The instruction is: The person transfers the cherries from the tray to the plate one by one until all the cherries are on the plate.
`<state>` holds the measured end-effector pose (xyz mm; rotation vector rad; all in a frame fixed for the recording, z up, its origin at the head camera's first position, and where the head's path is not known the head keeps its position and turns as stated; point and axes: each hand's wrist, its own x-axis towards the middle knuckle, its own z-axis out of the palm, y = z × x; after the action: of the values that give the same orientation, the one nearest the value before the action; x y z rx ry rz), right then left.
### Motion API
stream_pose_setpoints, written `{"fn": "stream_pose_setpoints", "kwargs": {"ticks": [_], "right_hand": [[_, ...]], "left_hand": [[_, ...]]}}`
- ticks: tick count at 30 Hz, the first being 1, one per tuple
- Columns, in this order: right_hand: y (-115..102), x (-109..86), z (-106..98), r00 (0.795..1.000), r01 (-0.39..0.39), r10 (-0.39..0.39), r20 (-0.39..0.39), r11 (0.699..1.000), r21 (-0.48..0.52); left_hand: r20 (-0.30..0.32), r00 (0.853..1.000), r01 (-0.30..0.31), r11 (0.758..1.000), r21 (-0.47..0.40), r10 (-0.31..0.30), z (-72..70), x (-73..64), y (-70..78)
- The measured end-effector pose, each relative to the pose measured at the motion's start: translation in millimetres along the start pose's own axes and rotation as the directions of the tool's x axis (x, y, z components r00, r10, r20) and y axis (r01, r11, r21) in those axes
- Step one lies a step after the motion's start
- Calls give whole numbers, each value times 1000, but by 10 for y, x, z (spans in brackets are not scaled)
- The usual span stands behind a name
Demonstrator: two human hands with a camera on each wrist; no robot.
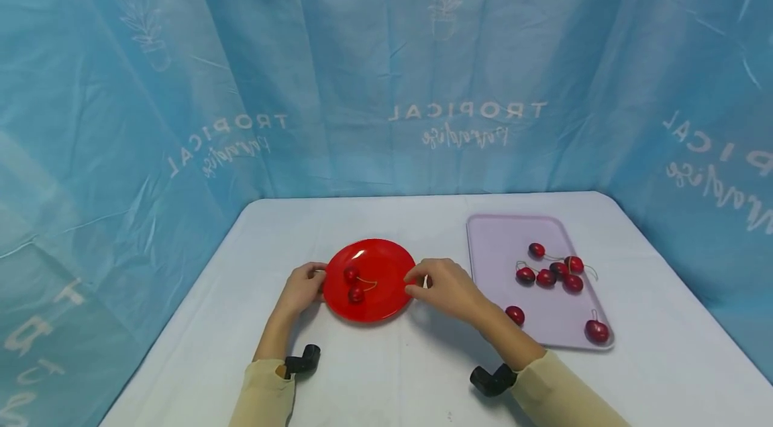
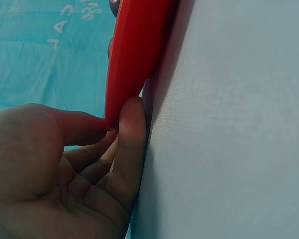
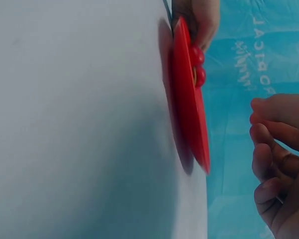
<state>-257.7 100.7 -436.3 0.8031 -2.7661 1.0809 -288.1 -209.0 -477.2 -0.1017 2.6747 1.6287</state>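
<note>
A red plate (image 1: 386, 262) is seen on a white-covered table (image 1: 362, 373), nearer the left edge than the right and in from the far edge. The left hand (image 1: 302, 287) grips the plate's left rim; in the left wrist view the thumb bears on the rim while a finger supports it from beneath. The right hand (image 1: 449, 287) hovers by the right rim, fingers loosely bent and nothing visible between them; the right wrist view shows it apart from the plate. Two cherries (image 1: 356, 295) lie left of the plate's centre, their stems meeting to the right. Toward the table's right edge, a pale purple tray (image 1: 492, 246) carries a cluster of cherries (image 1: 546, 278) near its right edge, a single cherry (image 1: 596, 331) at its near right corner, and another cherry (image 1: 514, 315) by its near left corner. The plate appears light and stiff, its glossy surface probably somewhat slippery; the raised rim offers the best hold, at opposite sides, with the dish kept level because round fruit rolls readily. The cherries look firm yet easily bruised, and are best lifted by the stem.
</note>
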Motion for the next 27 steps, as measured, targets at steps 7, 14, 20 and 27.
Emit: {"fn": "stream_pose_setpoints", "kwargs": {"ticks": [7, 14, 20, 27], "right_hand": [[115, -118, -137, 998, -41, 40, -40, 999, -27], [228, -212, -186, 998, -32, 29, -53, 998, -60], [271, -312, -246, 996, -52, 48, -70, 997, -65], [339, -474, -421, 993, -102, 97, -69, 992, -72]], "left_hand": [[7, 1000, 4, 1000, -14, -4, 1, 5, -24], [5, 1000, 1, 1000, -25, -1, 12, -25, -39], [5, 1000, 5, 999, -50, -4, 19, -16, -56], [8, 1000, -1, 998, -59, 1, 31, 10, -50]]}}
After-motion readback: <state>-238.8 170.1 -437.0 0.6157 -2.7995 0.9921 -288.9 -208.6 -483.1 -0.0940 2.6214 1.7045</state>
